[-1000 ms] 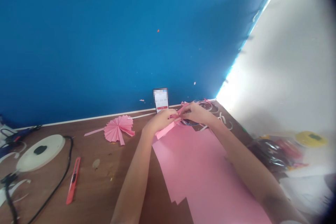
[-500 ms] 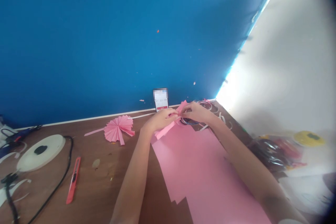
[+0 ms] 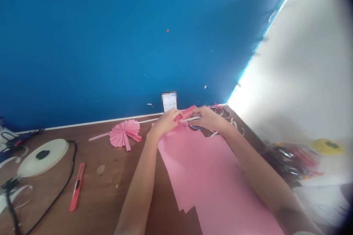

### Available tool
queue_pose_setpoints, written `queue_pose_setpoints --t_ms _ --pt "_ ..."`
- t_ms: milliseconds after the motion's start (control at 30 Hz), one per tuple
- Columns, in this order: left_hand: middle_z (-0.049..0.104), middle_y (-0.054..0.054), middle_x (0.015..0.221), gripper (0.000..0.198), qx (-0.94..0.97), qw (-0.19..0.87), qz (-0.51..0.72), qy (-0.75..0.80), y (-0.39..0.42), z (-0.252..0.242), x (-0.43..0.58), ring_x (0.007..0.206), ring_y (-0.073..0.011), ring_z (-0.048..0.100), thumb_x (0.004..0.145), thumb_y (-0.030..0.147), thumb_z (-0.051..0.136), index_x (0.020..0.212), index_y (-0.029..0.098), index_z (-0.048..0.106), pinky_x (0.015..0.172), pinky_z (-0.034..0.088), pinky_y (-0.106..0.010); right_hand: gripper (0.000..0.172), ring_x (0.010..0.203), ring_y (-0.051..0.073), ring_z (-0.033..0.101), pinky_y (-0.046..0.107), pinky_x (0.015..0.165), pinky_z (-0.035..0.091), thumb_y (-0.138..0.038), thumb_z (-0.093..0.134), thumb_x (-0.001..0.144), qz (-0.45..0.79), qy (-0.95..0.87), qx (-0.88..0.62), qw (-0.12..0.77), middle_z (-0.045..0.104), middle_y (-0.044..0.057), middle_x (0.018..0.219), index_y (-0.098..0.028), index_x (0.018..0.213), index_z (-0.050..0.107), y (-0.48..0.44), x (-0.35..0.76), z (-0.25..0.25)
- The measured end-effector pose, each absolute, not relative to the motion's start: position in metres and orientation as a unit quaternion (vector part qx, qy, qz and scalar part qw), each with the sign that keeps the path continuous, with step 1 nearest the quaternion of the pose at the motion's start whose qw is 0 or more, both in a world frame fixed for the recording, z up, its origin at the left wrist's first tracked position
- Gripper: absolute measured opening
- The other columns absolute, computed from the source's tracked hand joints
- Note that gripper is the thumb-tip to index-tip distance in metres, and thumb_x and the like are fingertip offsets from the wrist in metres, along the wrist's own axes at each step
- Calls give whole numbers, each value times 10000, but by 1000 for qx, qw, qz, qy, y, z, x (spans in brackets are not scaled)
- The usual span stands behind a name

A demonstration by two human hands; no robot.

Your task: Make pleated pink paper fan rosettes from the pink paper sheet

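Right hand (image 3: 205,117) pinches a white strip (image 3: 191,119) and left hand (image 3: 167,122) apparently unopened pink paper (image 3: 189,111) near the phone (image 3: 169,102), left of which one fan (image 3: 121,134) lies opened.

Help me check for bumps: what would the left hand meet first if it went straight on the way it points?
Probably the small pink paper piece just ahead of the left hand, perhaps already touching it; then likely the white strip and right hand. Depth there is unclear.
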State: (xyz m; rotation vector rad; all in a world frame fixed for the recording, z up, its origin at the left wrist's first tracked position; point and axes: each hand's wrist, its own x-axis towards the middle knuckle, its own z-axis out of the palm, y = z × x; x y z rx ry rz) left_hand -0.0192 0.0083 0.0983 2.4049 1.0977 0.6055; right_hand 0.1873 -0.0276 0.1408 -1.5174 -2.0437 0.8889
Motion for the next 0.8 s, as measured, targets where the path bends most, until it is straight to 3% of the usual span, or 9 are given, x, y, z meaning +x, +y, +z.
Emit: queue_pose_setpoints --t_ms 467,800 --pt "628 -39 1132 456 856 263 220 387 12 89 -20 1005 -197 572 739 107 489 1158 262 582 906 431 -325 207 540 104 465 227 503 316 -343 556 745 332 -743 -533 230 575 -1 635 -178 818 657 -17 183 121" --pt "654 -40 1050 304 852 271 198 401 13 89 -22 926 -195 594 795 194 483 1070 246 601 836 436 -305 240 528 103 460 220 501 331 -336 563 748 365 -715 -552 228 562 -10 617 -165 883 662 -17 179 123"
